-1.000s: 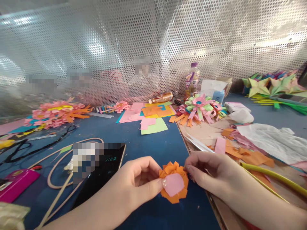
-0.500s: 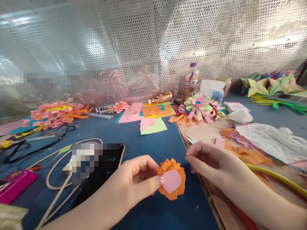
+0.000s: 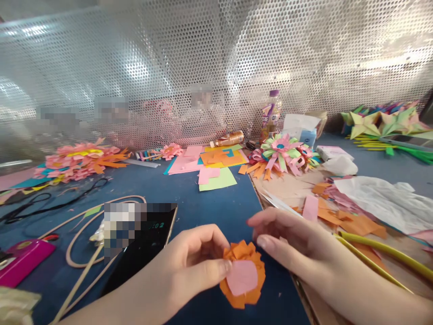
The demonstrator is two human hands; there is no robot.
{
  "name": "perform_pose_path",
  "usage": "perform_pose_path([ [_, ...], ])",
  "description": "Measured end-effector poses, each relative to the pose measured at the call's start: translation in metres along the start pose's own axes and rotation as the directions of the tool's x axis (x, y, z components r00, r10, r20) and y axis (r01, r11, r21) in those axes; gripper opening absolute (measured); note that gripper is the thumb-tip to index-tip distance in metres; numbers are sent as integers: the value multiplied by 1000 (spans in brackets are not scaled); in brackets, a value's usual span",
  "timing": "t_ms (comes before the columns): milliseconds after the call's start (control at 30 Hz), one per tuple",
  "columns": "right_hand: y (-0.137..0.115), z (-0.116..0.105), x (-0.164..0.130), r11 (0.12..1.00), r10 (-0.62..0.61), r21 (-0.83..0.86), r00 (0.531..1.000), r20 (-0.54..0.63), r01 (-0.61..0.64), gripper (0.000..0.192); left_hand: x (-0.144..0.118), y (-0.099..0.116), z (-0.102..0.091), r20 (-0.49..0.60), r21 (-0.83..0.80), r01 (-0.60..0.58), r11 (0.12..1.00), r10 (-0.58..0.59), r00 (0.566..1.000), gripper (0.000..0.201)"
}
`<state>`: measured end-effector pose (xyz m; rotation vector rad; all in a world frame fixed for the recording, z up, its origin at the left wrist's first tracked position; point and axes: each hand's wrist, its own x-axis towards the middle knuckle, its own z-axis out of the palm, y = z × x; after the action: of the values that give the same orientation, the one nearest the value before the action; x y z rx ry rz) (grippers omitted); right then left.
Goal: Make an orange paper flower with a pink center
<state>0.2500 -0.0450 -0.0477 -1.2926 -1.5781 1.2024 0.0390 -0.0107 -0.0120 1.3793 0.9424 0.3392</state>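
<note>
Left hand (image 3: 189, 264) is pinching the orange paper flower (image 3: 242, 280) at its left edge, thumb tip lying on the pink disc (image 3: 241, 276) glued to its face, fingers closed behind the petals. The flower is sitting near the front edge of the blue worktop (image 3: 216, 205), roughly mid-width, held just above it. Right hand (image 3: 294, 243) is hovering just beside the flower's upper right, fingers loosely together and extended, gripping nothing; fingertips are near the petals, contact cannot be told. A black phone (image 3: 145, 246) is lying just left of the left hand. Orange and pink scraps (image 3: 338, 214) are lying on the cardboard sheet (image 3: 287, 187) toward the right edge. A finished multicolour flower (image 3: 280, 153) is lying toward the back edge, a bottle (image 3: 272, 113) standing behind it.
</note>
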Motion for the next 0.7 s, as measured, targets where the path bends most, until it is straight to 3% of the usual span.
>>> perform_pose_path([
  [200, -9, 7, 0, 990, 9, -139, 997, 81, 3, 20, -2, 4, 2, 22, 109, 3, 994, -5, 1000, 13],
  [333, -9, 6, -1, 993, 2, -121, 993, 118, 12, 11, -3, 8, 3, 28, 135, 6, 991, -10, 1000, 14],
  [467, -13, 0, -1, 992, 113, -79, 973, 200, -99, 24, -3, 8, 5, 49, 204, 35, 978, -46, 998, 18],
  [700, -13, -2, 1, 990, 137, -45, 969, 207, -130, 28, -1, 0, 5, 12, 206, 21, 978, -24, 1000, 25],
])
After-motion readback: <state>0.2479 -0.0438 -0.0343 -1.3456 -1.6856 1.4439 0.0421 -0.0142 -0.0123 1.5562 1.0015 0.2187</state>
